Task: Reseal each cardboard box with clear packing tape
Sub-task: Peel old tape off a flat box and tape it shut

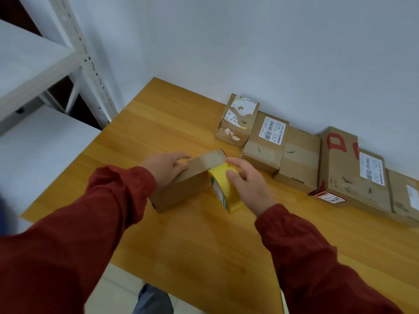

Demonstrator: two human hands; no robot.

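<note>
Near the centre of the frame, a small cardboard box (pixel 188 180) sits on the wooden table (pixel 204 245). Left hand (pixel 166 167), red sleeve, lies palm-down on the box's left top edge, fingers spread flat, pressing rather than gripping. Right hand (pixel 248 184) comes in from lower right, fingers curled around a yellow tape roll (pixel 223 185) standing on edge, touching the box's right side. A strip appears to run from the roll up over the box top; edges blurred, cannot tell where it ends.

Upper right of the frame: row of other cardboard boxes (pixel 301 155) along the white wall (pixel 249 41), touching side to side, several with white shipping labels, one with red markings. Well apart from both hands; nothing between them and the worked box.

Upper left: white metal shelving (pixel 45 64), beside the table's far corner
</note>
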